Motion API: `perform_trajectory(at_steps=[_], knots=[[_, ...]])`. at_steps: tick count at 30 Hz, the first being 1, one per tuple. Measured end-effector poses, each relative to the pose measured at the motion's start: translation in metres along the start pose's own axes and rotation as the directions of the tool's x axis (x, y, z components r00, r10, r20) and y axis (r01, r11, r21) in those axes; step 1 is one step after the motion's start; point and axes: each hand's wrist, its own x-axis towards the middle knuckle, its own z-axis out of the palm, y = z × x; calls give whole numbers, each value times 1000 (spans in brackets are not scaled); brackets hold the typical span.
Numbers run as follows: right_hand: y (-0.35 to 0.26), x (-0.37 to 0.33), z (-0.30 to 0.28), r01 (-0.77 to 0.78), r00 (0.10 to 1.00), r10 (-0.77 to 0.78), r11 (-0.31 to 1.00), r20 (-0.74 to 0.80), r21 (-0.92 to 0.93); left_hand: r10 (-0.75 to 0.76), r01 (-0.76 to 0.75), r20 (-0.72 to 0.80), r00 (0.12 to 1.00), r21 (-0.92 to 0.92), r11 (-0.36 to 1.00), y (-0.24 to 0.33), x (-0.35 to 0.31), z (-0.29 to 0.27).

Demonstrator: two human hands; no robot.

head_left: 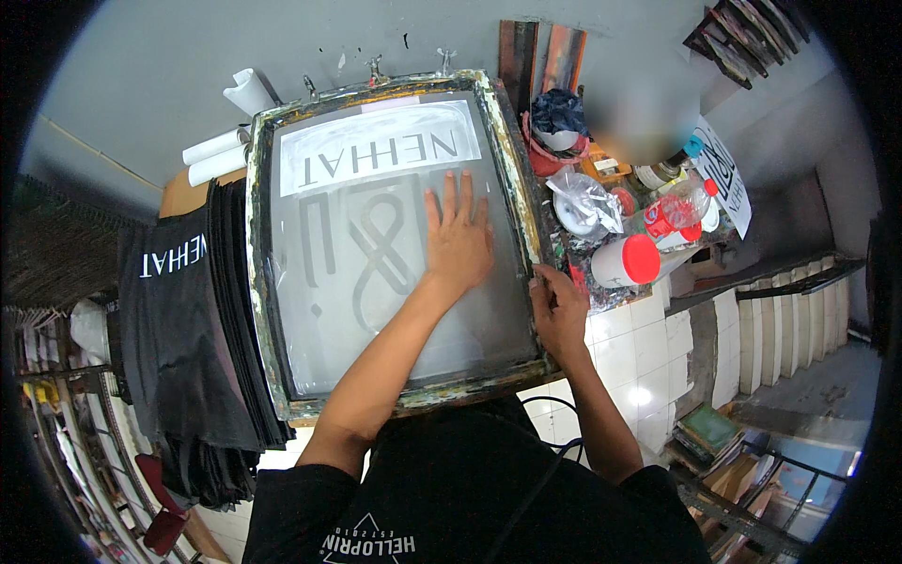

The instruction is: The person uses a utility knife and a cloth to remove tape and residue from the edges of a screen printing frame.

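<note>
At centre, the left hand (pixel 460 240) spread on a framed screen (pixel 319 343), where dragging risked shifting the sheet (pixel 376 122); at four o'clock the right hand (pixel 560 315) curled by the rim (pixel 513 179), grip unclear. White letters (pixel 171 262) marked black fabric (pixel 174 348) at nine, grey the sheet at twelve, a red label (pixel 660 214) the bottle (pixel 692 197) at two.

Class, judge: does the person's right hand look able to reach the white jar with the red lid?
Probably yes: the right hand is at the right side of the screen frame, the white jar stands nearby, and nothing visible blocks the way.
</note>
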Motion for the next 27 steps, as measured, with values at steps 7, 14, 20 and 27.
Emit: perform_trajectory(at_steps=[7, 14, 20, 27], knots=[[-6, 0, 1, 19, 1000, -19, 1000, -17, 2, -25, 29, 34, 999, -140, 990, 31, -16, 7], [-1, -1, -1, 29, 1000, -29, 999, -7, -26, -292, 336, 166, 942, -486, 807, 50, -22, 8], [3, 0, 0, 56, 998, -57, 998, -31, -35, -317, 336, 159, 935, -682, 650, 75, -15, 14], [10, 0, 1, 95, 995, -98, 991, -18, -93, -256, 213, 79, 963, -804, 554, 38, -38, -20]])
